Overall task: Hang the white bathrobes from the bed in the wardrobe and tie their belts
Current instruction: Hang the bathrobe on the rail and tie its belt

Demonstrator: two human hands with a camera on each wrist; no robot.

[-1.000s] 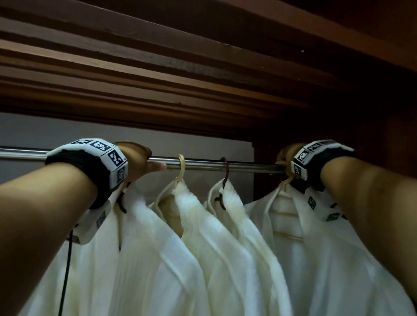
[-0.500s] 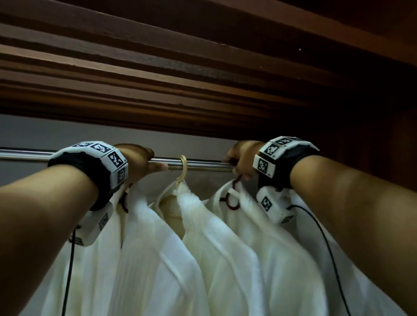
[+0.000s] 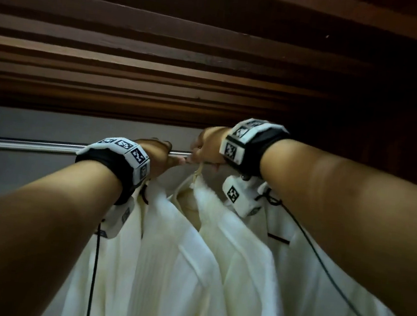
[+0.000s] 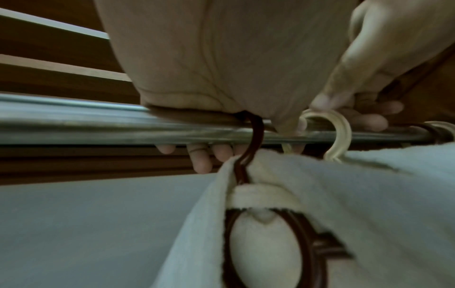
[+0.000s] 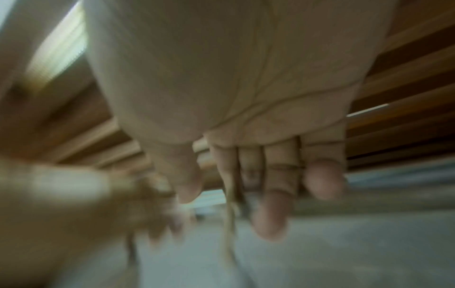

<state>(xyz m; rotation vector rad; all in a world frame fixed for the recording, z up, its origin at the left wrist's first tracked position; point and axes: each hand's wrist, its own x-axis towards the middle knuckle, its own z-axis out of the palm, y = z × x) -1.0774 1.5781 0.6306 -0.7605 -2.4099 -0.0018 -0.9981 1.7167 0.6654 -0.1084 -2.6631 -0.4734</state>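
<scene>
Several white bathrobes [image 3: 165, 256] hang close together on a metal rail [image 3: 22, 142] inside the wardrobe. My left hand [image 3: 167, 153] grips the rail, and a brown hanger hook [image 4: 257, 136] passes under its palm. That hook's brown hanger [image 4: 227, 253] carries the leftmost robe [image 4: 344, 194]. My right hand [image 3: 204, 149] is right beside the left one, its fingers curled over a cream hanger hook [image 4: 341, 126] on the rail. The right wrist view is blurred; it shows curled fingers [image 5: 270, 194] with a cream strand [image 5: 230, 214] running between them. No belts are in view.
Dark wooden slats [image 3: 159, 74] run just above the rail. A grey back wall [image 3: 18, 175] lies behind it, and bare rail stretches to the left. The dark wardrobe side [image 3: 402, 115] closes the right. A black cable [image 3: 319, 274] hangs from my right wrist over the robes.
My right hand has slid left along the rail, from the far-right hanger past the dark one to the cream hook, bunching the robes toward my left hand. The left hand stayed put.
</scene>
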